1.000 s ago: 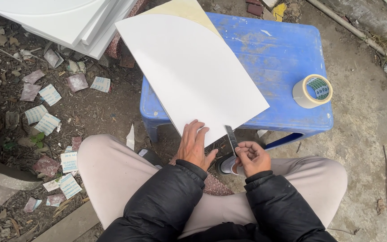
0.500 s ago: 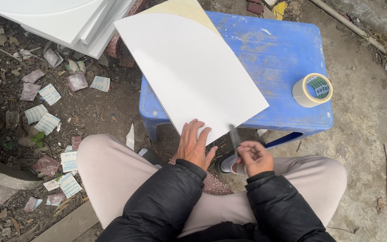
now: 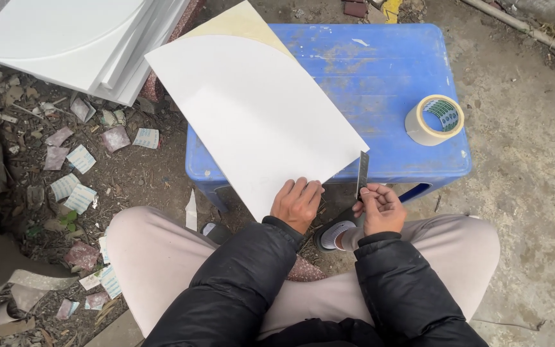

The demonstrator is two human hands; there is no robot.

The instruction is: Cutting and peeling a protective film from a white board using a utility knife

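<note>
Pressing white sheet [image 3: 252, 115] under left hand [image 3: 298, 204], blade [image 3: 362, 173] in right hand [image 3: 380, 209].

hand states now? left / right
Left hand: open, fingers flat on the near corner of the white sheet.
Right hand: closed on a thin metal blade, held upright at the sheet's edge.
</note>
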